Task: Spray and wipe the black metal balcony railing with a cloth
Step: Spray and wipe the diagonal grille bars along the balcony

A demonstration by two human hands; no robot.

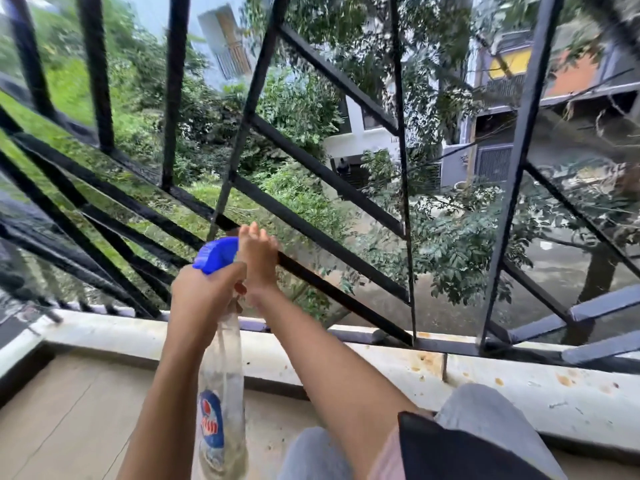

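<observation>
Left hand (207, 294) grips the bottle (221, 393) by its neck, right hand (258, 263) rests straight-fingered against a railing (519, 161) bar

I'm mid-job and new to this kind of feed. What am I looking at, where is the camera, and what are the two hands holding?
There is no machine here, just a person's two bare hands. The single picture comes from a wide-angle camera worn on the head, looking forward and down, which is why the bars look slanted.

The left hand grips a clear spray bottle with a blue trigger head, aimed at the black railing. The right hand reaches past the bottle and rests on a slanted bar with its fingers stretched out. No cloth shows in it.

Below the railing runs a pale, stained ledge, and nearer the camera is the balcony floor. The person's knees are at the bottom edge. Trees and buildings lie beyond the bars.
</observation>
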